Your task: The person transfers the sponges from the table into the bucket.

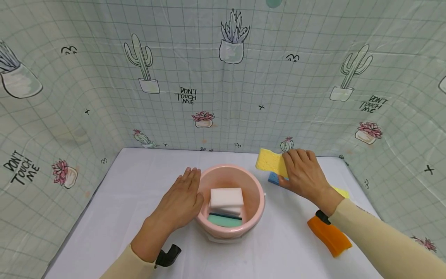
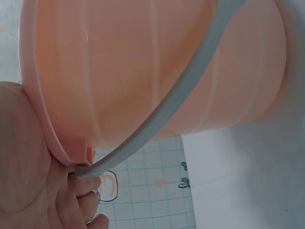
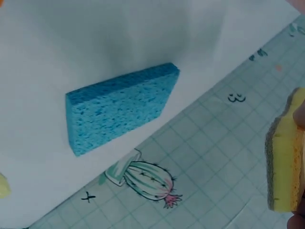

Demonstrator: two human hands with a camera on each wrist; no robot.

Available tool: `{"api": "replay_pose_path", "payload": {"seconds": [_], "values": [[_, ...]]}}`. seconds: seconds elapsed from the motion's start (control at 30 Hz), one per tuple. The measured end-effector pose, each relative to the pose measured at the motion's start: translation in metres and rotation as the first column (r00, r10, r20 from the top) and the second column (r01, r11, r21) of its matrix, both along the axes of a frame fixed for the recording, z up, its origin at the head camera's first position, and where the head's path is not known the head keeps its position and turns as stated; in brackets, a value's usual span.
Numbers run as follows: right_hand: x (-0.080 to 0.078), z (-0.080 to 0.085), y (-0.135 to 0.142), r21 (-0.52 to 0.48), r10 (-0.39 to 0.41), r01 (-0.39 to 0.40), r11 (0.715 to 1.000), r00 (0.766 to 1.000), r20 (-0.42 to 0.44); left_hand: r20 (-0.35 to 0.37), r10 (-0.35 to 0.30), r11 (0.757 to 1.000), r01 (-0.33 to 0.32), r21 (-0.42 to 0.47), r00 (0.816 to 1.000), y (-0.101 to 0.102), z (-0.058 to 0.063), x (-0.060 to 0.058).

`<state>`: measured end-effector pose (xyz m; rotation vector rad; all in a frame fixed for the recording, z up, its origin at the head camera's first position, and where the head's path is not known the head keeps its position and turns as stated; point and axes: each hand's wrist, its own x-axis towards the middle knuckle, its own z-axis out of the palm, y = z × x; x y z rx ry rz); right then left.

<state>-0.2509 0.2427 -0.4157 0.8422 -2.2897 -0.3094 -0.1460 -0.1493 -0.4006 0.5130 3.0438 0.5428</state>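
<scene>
A pink bucket (image 1: 232, 232) stands mid-table. My left hand (image 1: 181, 201) lies against its left rim with fingers extended; the left wrist view shows the palm at the rim, near the end of the grey handle (image 2: 183, 83). Inside the bucket, white sponge blocks (image 1: 226, 197) lie beside a green sponge (image 1: 224, 221) with a dark layer. To the right of the bucket, my right hand (image 1: 304, 174) holds up a yellow sponge (image 1: 270, 161), pinched between thumb and fingers. In the right wrist view this sponge (image 3: 283, 167) has a thin greyish layer. Below it on the table is a blue sponge (image 3: 119, 112).
On the right side of the white table (image 1: 139, 182) lies an orange sponge (image 1: 331, 236), partly under the right forearm. Another yellow piece (image 1: 342, 192) shows behind the right wrist. A grid-patterned curtain (image 1: 223, 89) with cactus drawings rises around the table's back and sides.
</scene>
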Motion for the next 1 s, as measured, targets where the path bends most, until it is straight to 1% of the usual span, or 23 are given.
{"api": "replay_pose_path", "payload": {"seconds": [0.27, 0.43, 0.63, 0.8, 0.9, 1.0], "values": [[-0.001, 0.023, -0.021, -0.029, 0.024, -0.025, 0.999, 0.999, -0.027, 0.003, 0.009, 1.000, -0.009, -0.005, 1.000, 0.001, -0.001, 0.000], [0.000, 0.032, -0.035, -0.066, 0.058, -0.061, 0.996, 0.997, -0.045, -0.001, 0.012, 1.000, -0.012, -0.010, 1.000, 0.001, -0.001, -0.001], [0.003, 0.039, -0.053, -0.094, 0.113, -0.121, 0.988, 0.990, -0.080, -0.006, 0.014, 1.000, -0.014, -0.007, 1.000, 0.000, -0.001, 0.000], [0.006, 0.042, -0.065, -0.103, 0.161, -0.173, 0.979, 0.980, -0.117, -0.003, 0.017, 1.000, -0.017, -0.013, 1.000, 0.000, 0.000, 0.000], [0.009, 0.044, -0.072, -0.112, 0.188, -0.201, 0.973, 0.975, -0.115, -0.001, 0.021, 1.000, -0.021, -0.018, 1.000, 0.001, 0.000, 0.000], [0.014, 0.045, -0.079, -0.117, 0.198, -0.206, 0.971, 0.977, -0.079, -0.001, 0.024, 0.999, -0.024, -0.023, 1.000, 0.001, 0.000, 0.001]]}}
